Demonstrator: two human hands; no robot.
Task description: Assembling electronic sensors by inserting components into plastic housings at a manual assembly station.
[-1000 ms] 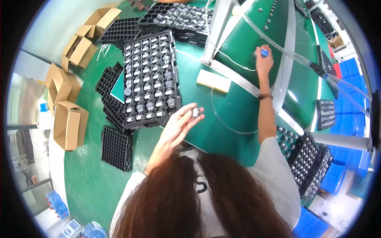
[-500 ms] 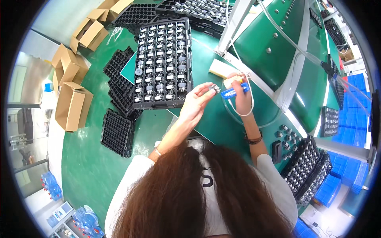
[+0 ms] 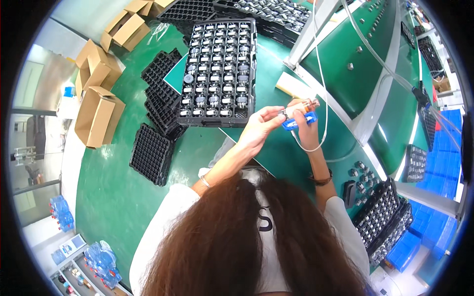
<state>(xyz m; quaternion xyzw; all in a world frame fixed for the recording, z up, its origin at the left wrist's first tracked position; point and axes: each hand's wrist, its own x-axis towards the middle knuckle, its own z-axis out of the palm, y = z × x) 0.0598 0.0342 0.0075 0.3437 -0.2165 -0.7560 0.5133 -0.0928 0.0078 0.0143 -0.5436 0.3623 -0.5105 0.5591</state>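
My left hand (image 3: 257,129) pinches a small metal part (image 3: 283,113) between thumb and fingertips. Close against it, my right hand (image 3: 307,130) is wrapped round a blue hand tool (image 3: 310,117) with a coppery end and a thin white hose. The part and the tool's working side meet or nearly meet; fingers hide the exact contact. To the left of both hands lies a black compartment tray (image 3: 210,121), filled with rows of small silver-and-black cylindrical parts. One compartment in its near right corner holds no part.
Behind my right hand lies a pale yellow block (image 3: 291,86) on the green table (image 3: 276,153). Loose metal parts (image 3: 363,175) and a dark oblong case (image 3: 349,194) lie at the right. Stacked black trays (image 3: 150,153) and cardboard boxes (image 3: 100,118) stand left. A metal post (image 3: 308,37) rises beyond.
My left hand has brought the small metal part to the right, up to the blue tool. The right hand has turned the tool slightly. The whole view has shifted a little.
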